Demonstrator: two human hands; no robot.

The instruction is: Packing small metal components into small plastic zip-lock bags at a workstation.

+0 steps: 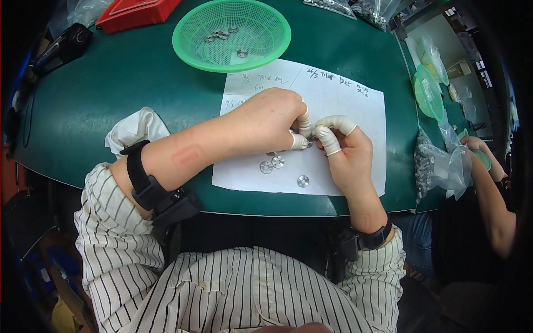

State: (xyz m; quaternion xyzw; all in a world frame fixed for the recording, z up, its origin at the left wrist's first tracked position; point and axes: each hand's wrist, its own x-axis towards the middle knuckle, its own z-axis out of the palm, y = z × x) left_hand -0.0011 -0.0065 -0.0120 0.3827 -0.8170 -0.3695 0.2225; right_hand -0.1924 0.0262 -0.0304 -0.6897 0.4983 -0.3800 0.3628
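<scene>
Over the white sheet of paper point(355, 166), my left hand point(277, 119) and my right hand point(350, 147) meet, with white finger cots on thumbs and fingertips. Both are closed in a pinch on a small metal part point(311, 142), mostly covered by the fingertips; it looks like one of the round discs. Below my left hand lie two touching metal discs with holes, a left disc point(266, 167) and a right disc point(278, 161); another is partly hidden under the hand. A separate disc point(303, 181) rests nearer the paper's front edge.
Beyond the paper stands a green mesh basket point(183, 47) holding several discs. A red tray point(130, 15) and black device point(62, 49) sit far left on the green table point(139, 83). White cloth point(136, 130) lies by my left forearm. Right: a bag of metal parts point(425, 166) and a co-worker's arm point(491, 194).
</scene>
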